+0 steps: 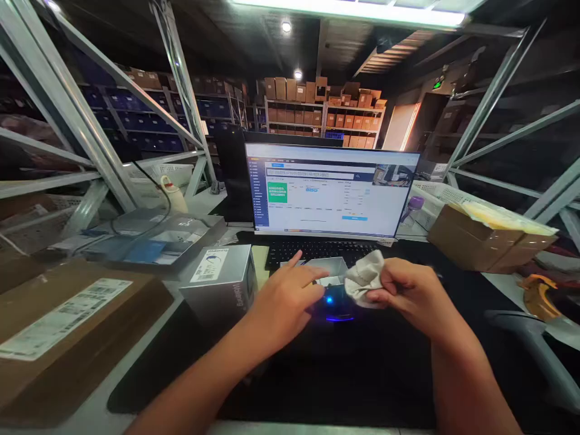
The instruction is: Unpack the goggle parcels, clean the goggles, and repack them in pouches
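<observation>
My right hand (410, 293) pinches a crumpled off-white piece of cloth or soft paper (364, 279) between thumb and fingers. Opposite it, my left hand (287, 296) reaches over the left side of a small open grey box (338, 266). One left finger sticks up; the others bend together at the box's rim, and what they grip is hidden. The box's near side is dark, with a bright blue spot (329, 299) and a violet-blue arc below it. Left of that hand stands a closed silver-grey box (217, 284) with a white label.
A lit monitor (333, 193) stands behind a black keyboard (326, 249). A large labelled carton (67, 338) lies left, with a grey tray (154, 241) beyond it. At right are an open carton (489, 238) and a roll of tape (539, 296). A black mat (353, 374) covers the desk.
</observation>
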A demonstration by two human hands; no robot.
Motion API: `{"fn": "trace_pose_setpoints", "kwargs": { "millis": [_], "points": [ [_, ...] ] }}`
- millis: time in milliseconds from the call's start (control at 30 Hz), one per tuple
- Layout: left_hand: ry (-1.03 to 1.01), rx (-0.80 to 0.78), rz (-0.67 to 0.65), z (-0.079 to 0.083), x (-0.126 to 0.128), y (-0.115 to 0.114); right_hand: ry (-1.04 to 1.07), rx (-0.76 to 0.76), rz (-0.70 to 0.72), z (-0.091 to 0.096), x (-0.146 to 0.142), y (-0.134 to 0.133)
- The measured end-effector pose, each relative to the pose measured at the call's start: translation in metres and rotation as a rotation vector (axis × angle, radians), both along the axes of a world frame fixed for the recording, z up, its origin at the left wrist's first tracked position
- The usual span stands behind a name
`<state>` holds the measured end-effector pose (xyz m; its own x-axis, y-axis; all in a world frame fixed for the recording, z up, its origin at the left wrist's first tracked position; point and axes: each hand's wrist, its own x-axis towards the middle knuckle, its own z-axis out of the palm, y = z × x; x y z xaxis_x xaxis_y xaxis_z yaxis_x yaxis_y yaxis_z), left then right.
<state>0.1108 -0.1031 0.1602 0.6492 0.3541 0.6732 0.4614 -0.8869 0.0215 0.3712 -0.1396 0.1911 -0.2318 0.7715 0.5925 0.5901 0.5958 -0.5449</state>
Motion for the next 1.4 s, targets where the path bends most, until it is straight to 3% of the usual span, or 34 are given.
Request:
{"fn": "trace_pose_setpoints", "kwargs": {
  "millis": [133, 233, 433, 633, 733, 867, 1033, 1200, 1300, 1400],
  "points": [
    [0.078, 0.168, 0.027, -0.004, 0.004, 0.002, -0.128, -0.277, 0.144, -0.009, -0.013, 0.009],
    [0.104, 0.218, 0.038, -0.011, 0.008, 0.006, -0.137, -0.424, 0.170, -0.017, -0.028, 0.012],
    [0.073, 0.239, 0.031, -0.017, 0.014, 0.012, 0.052, -0.448, 0.062, -0.027, -0.052, 0.011],
    [0.066, 0.177, 0.022, -0.010, 0.007, 0.010, 0.308, -0.707, 0.385, -0.018, -0.032, 0.011],
    [0.079, 0.152, 0.018, -0.006, 0.004, 0.010, 0.388, -0.661, 0.398, -0.012, -0.018, 0.013],
    [0.092, 0.124, 0.004, -0.004, 0.003, 0.010, 0.313, -0.541, 0.362, -0.007, -0.007, 0.013],
    [0.107, 0.138, -0.002, -0.010, 0.005, 0.009, -0.036, -0.536, 0.321, -0.004, -0.012, 0.005],
    [0.177, 0.275, 0.007, -0.020, 0.016, 0.008, -0.309, -0.484, 0.157, -0.008, -0.033, -0.001],
    [0.173, 0.332, 0.017, -0.022, 0.021, 0.008, -0.320, -0.452, 0.048, -0.010, -0.038, -0.003],
    [0.122, 0.239, 0.004, -0.018, 0.018, 0.007, -0.217, -0.393, -0.003, -0.009, -0.031, -0.005]
  ]
}}
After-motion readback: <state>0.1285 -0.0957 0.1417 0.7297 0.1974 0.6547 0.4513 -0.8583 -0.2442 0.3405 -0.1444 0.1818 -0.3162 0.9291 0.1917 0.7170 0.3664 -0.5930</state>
